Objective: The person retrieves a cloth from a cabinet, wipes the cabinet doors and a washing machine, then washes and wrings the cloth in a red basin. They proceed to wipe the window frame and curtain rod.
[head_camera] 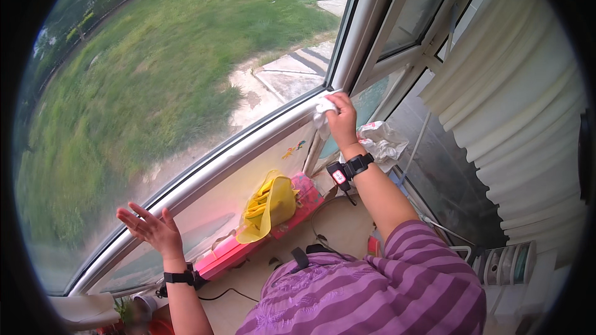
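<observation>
My right hand [343,115] grips a crumpled white cloth [323,110] against the white window frame [274,129], close to the corner where the horizontal rail meets the upright. My left hand [153,232] is raised near the lower left part of the same rail, palm up with the fingers spread and nothing in it. Whether its fingertips touch the frame or the glass cannot be told. Beyond the large window pane [177,56] lie grass and paving. Both wrists wear black straps with small devices.
Below the window, a yellow bag [271,207] rests on a long pink box [228,253]. A crumpled white plastic bag [382,142] lies beyond my right wrist. A cream curtain [517,97] hangs at right. A potted plant [124,309] stands at lower left, and a black cable [228,292] crosses the floor.
</observation>
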Motion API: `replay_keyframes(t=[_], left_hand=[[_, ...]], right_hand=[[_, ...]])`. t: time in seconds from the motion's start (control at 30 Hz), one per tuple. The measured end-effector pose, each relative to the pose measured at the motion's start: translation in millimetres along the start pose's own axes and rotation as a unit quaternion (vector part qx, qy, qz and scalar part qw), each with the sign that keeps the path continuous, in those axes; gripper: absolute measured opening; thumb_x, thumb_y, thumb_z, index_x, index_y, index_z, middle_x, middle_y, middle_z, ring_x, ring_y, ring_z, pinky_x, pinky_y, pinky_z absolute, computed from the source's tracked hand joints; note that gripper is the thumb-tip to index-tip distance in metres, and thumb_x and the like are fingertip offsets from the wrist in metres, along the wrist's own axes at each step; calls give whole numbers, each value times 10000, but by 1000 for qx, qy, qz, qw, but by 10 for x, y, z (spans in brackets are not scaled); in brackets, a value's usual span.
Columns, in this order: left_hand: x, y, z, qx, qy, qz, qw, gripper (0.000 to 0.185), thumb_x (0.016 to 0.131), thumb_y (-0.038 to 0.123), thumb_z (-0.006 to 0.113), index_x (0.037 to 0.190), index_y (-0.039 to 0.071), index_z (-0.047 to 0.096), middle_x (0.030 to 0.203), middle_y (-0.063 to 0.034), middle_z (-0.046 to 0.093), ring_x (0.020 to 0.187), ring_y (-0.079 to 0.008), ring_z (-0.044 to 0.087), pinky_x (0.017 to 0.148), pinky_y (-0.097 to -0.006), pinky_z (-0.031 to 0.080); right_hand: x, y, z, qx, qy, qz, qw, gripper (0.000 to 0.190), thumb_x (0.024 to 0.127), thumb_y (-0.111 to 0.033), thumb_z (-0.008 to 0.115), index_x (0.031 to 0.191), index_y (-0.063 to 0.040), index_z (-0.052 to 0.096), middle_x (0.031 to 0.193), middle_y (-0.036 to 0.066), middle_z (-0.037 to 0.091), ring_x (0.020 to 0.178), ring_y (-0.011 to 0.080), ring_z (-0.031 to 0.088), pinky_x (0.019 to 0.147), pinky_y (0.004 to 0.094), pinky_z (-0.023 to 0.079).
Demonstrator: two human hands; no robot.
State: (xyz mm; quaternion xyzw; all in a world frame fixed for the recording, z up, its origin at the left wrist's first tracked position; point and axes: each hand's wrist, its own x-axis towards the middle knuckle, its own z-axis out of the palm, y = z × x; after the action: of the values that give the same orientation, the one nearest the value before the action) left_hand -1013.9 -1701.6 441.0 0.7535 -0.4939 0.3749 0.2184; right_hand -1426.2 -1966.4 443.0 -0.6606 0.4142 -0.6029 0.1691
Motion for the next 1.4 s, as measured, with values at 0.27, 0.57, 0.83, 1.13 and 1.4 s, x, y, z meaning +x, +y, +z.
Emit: replay_keyframes(t=[0.27, 0.57, 0.83, 1.13, 1.4], left_hand=[[27, -41, -49, 10, 0, 6, 1000, 789, 1009, 527, 349, 1558, 48, 46, 1622, -190, -51, 1505, -336, -15, 1180, -483, 70], [6, -32, -18, 11, 5, 7, 1000, 787, 1007, 532, 348, 1557, 45, 63, 1622, -187, -40, 1505, -336, -8, 1183, -482, 75], [26, -11, -37, 11, 6, 3, 1000, 794, 1005, 539, 347, 1557, 45, 64, 1622, -188, -39, 1506, -332, -8, 1182, -475, 84], [13, -14, -23, 14, 1, 4, 1000, 795, 1007, 538, 335, 1556, 39, 46, 1621, -197, -44, 1506, -336, -11, 1181, -479, 68], [11, -13, 2, 1, -3, -1, 1000, 806, 1003, 537, 346, 1555, 36, 39, 1618, -204, -55, 1504, -348, -20, 1180, -487, 34]], right_hand=[[75, -253, -125, 48, -24, -61, 997, 288, 776, 78, 507, 994, -37, 657, 1023, 103, 636, 915, 223, 595, 849, 297, 473], [62, -192, -18, 154, -110, 184, 965, 249, 779, 24, 516, 940, -20, 701, 894, 123, 709, 802, 267, 662, 738, 325, 516], [239, -363, -306, -139, -78, -152, 975, 326, 742, 40, 536, 1000, -61, 707, 1047, 110, 703, 902, 294, 632, 831, 342, 505], [-670, 462, -397, -53, -46, 165, 984, 225, 800, 0, 519, 969, 11, 667, 854, 129, 692, 772, 215, 667, 730, 317, 517], [175, 270, 89, -100, 218, 39, 970, 165, 774, 50, 548, 897, -24, 628, 1013, 107, 523, 976, 306, 540, 892, 382, 453]])
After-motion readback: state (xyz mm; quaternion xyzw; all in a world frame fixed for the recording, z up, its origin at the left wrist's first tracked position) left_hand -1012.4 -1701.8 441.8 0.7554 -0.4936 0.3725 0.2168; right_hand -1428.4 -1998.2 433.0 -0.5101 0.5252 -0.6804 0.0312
